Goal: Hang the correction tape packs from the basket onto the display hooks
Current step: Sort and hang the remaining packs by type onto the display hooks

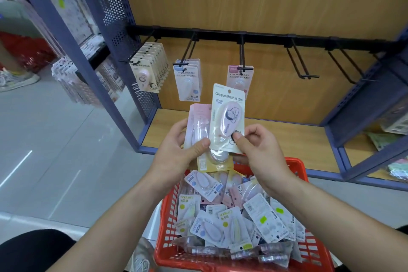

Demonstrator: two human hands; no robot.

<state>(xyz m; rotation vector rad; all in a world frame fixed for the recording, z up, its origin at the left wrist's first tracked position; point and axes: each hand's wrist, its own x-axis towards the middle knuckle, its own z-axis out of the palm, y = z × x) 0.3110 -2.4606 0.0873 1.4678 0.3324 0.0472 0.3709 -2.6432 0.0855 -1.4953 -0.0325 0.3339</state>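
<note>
Sorting packs above the heaped red basket (297, 162) is the step in hand; next, I judge, the hang hole (229, 91) must thread onto a display hook (242, 55). The left hand (174, 152) grips a pink stack (197, 121); the right hand (262, 150) pinches between its fingers (239, 139) an upright cream Campus pack (217, 139), pink dispenser (230, 119) inside.
</note>
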